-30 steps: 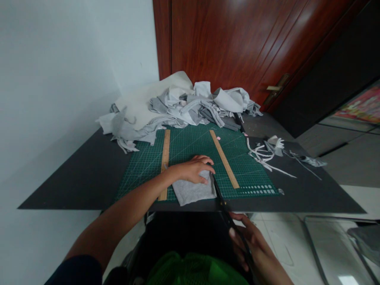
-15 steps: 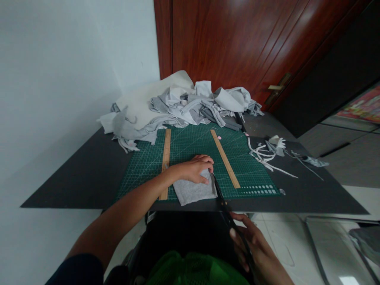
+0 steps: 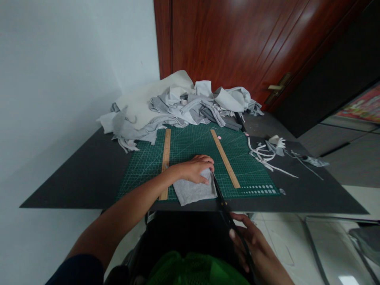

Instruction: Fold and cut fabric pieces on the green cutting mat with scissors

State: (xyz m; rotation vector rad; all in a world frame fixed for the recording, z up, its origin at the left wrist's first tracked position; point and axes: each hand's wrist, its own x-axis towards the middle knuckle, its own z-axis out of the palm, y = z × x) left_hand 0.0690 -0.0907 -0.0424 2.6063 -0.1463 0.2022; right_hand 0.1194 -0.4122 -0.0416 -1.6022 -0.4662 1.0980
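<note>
I am resting my left hand [image 3: 196, 169] on a piece of gray cloth [image 3: 194, 192], palm side down, with the thumb standing apart and the other fingers bending over the cloth's far right corner; from the head view I cannot tell whether the fingertips are pinching it. The cloth is lying on a green cutting mat [image 3: 192, 144], its near border reaching slightly over onto the dark bench [image 3: 77, 174]. With my right hand [image 3: 257, 246] I am gripping a pair of black scissors [image 3: 228, 217], fingers closing around the handles just off the bench's near side. The blades are pointing away from me along the cloth's right edge, their tip ending right by the left fingertips; whether they are parted or together I cannot make out. My left forearm [image 3: 127, 213] is passing over one wooden ruler [image 3: 166, 148] beside the cloth, while a second wooden ruler [image 3: 225, 158] is lying at a slant right of the scissors. A small pink disc [image 3: 219, 137] is sitting near its far end. Farther back, a heap of gray and white fabric [image 3: 175, 107] is partly covering the mat's far edge, and narrow white strips [image 3: 263, 155] are lying tangled at its right.
</note>
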